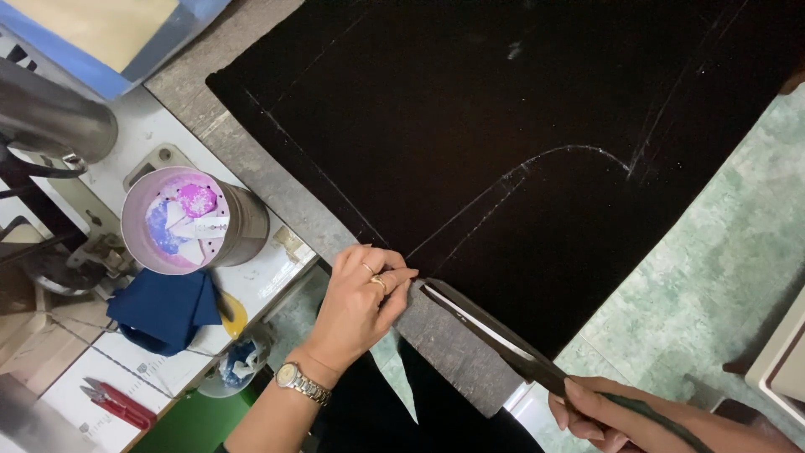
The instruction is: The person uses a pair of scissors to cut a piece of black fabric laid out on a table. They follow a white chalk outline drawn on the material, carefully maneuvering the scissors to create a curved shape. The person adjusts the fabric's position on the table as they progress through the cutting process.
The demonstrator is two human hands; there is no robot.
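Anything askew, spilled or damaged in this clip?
Nothing stands out. The black fabric lies flat with chalk lines, left hand pressing its edge, right hand holding the scissors at the edge.

- The black fabric sheet with chalk lines lies spread on the grey felt-covered worktop, its near corner over the worktop's front edge.
- The left hand rests on the fabric's near-left edge.
- The long dark-handled scissors lie just right of that hand, blades at the fabric's edge, held by the right hand.
- The round metal tin stands well left of the fabric.
- The folded blue cloth lies before the tin.
- The small red snips lie before the cloth.
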